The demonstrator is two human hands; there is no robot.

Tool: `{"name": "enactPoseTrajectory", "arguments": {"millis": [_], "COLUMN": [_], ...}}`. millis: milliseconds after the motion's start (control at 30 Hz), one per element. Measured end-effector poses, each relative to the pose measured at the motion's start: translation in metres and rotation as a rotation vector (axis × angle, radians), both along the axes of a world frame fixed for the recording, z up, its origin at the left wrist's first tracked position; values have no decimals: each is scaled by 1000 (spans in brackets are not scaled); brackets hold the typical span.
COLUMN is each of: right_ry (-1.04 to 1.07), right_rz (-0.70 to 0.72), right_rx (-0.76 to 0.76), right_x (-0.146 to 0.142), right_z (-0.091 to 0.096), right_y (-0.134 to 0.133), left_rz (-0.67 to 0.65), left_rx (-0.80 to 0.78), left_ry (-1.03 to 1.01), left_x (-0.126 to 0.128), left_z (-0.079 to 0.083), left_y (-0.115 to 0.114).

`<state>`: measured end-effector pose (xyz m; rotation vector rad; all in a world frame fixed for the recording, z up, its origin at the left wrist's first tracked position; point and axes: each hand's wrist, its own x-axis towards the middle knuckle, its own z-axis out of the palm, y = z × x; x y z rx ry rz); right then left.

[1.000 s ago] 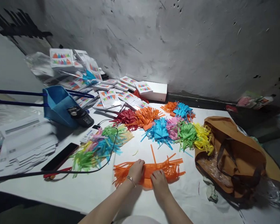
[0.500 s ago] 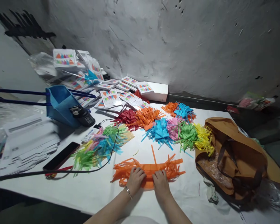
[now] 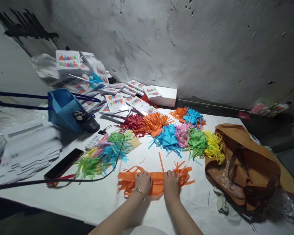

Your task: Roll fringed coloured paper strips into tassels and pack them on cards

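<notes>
An orange tissue-paper tassel (image 3: 157,190) lies across the white table in front of me, its fringed strips spreading to both sides and its plain middle band folded. My left hand (image 3: 143,184) grips the left part of that band, fingers curled over the paper, and a bracelet circles the wrist. On the right part, my right hand (image 3: 171,186) presses with bent fingers closed over the paper. Between the hands the smooth orange band shows. Farther back sits a row of fringed tassels, among them blue (image 3: 169,137), green (image 3: 197,140) and yellow (image 3: 213,143) ones.
A brown bag (image 3: 247,176) stands open at the right. Left lie a phone (image 3: 63,163), a black cable (image 3: 88,180) and multicoloured tassels (image 3: 105,153). Behind are packaged cards (image 3: 116,103), a white box (image 3: 168,97) and a blue bag (image 3: 63,111). A grey wall closes the back.
My hands have moved slightly apart along the orange tassel, the right one farther right. More of the folded middle band now shows between them.
</notes>
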<state>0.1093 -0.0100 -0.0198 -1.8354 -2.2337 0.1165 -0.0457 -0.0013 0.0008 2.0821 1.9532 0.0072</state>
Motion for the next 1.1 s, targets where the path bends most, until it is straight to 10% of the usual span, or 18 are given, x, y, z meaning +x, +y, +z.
{"name": "enactPoseTrajectory", "arguments": {"millis": [200, 400, 967, 1100], "right_ry": [55, 90, 12, 14], "right_rz": [284, 219, -52, -81], "right_rx": [-15, -13, 13, 22], "right_x": [0, -4, 7, 3], "right_z": [-9, -10, -9, -8], "right_y": [-9, -11, -3, 0], "left_rz": [-52, -270, -61, -178], "left_rx": [47, 195, 116, 123], "left_ry": [-45, -195, -57, -62], "left_x": [-6, -11, -3, -4], "left_z": [7, -10, -8, -7], "left_y": [-5, -19, -8, -7]}}
